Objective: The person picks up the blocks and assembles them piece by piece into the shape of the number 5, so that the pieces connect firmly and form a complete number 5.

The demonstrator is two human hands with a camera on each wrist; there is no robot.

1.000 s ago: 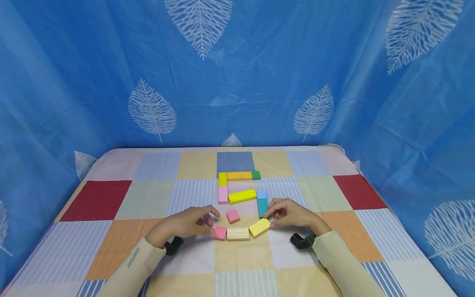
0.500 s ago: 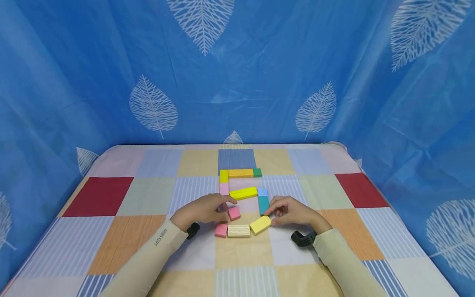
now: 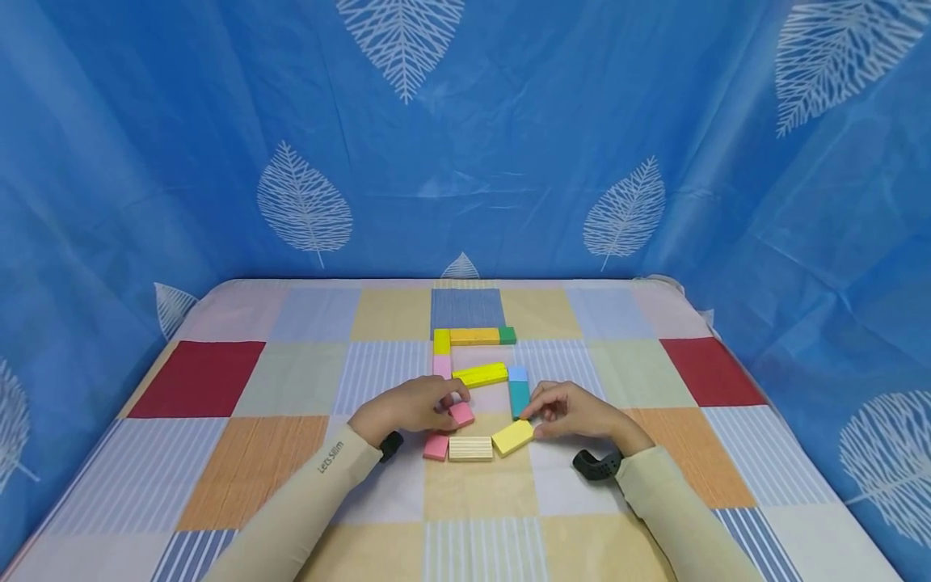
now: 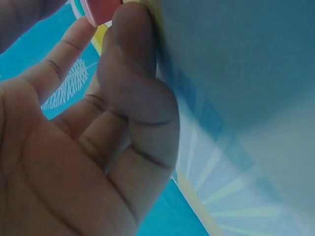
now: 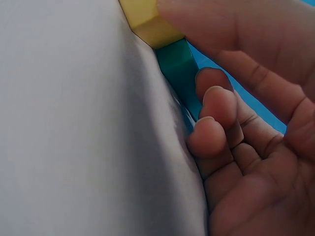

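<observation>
A small pink block (image 3: 461, 414) lies between the thumb and index finger of my left hand (image 3: 418, 404), which pinches it. The left wrist view shows the same pink block's edge at the fingertips. My right hand (image 3: 575, 411) pinches the right end of a slanted yellow block (image 3: 513, 437); the right wrist view has the thumb on that yellow block (image 5: 147, 22) and a teal block (image 5: 179, 66) just beyond, near the curled fingers. Between the hands lie a second pink block (image 3: 436, 446) and a striped cream block (image 3: 470, 449), side by side.
Farther back, a bright yellow block (image 3: 480, 375), a light blue block (image 3: 517, 373), an orange block (image 3: 474, 336), a dark green block (image 3: 507, 335) and a lilac-pink block (image 3: 441, 365) continue the outline. A patchwork cloth (image 3: 291, 380) covers the table; a blue curtain (image 3: 465, 202) surrounds it.
My left hand has moved right and away from me, from the nearer pink block to the farther one, and its fingers have closed round it. The right hand stays at the yellow block.
</observation>
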